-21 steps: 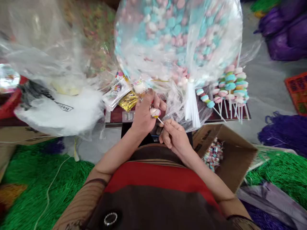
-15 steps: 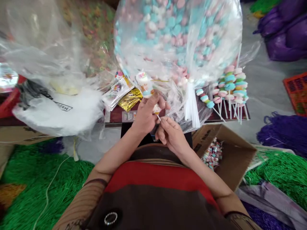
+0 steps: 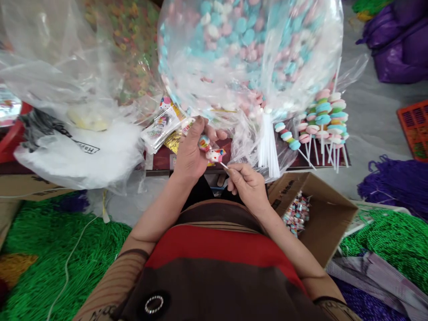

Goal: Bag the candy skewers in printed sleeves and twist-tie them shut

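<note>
A wrapped candy stick (image 3: 214, 154) in printed film is between my hands, its white stick pointing down and right. My left hand (image 3: 192, 154) is closed around the wrapped candy; the fingers hide part of it. My right hand (image 3: 246, 180) pinches the end of the stick. Beyond my left hand lie a stack of silvery printed wrappers (image 3: 162, 129) and gold twist ties (image 3: 173, 142). A bundle of white sticks (image 3: 268, 147) rests to the right, with a loose candy skewer (image 3: 287, 136) beside it.
A big clear bag of pink, blue and white candies (image 3: 247, 40) fills the table's back. More candy skewers (image 3: 323, 117) lie at the right end. Below stands a cardboard box (image 3: 329, 218) holding wrapped pieces. A white plastic bag (image 3: 80, 156) sits left, above green strands (image 3: 40, 263).
The wrapped candy has been turned and lowered within my left hand, which has moved slightly left. My right hand has shifted a little right, still pinching the stick.
</note>
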### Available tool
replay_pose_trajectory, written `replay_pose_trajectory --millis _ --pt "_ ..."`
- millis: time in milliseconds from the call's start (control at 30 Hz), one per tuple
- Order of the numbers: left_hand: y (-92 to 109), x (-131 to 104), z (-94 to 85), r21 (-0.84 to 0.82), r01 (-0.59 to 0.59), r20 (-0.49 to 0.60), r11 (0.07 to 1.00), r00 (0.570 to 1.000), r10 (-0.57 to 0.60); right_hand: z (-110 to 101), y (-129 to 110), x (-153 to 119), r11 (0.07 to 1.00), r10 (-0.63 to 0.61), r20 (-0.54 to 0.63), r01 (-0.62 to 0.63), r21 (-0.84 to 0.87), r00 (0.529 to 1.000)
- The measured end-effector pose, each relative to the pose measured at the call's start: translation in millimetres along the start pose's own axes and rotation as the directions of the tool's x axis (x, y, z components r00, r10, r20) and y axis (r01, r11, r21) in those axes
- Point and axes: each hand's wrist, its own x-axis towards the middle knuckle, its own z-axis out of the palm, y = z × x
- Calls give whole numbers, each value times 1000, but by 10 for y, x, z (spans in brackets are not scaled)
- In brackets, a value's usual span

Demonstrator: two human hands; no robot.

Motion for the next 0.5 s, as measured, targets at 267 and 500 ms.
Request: replay_pose_trajectory --millis 267,500 --pt "-187 -146 -30 8 171 90 985 981 -171 54 -44 25 999 16 -105 -11 50 994" --pt "-212 -168 -35 -46 281 41 958 959 -280 -142 -277 113 881 -326 -37 290 -374 945"
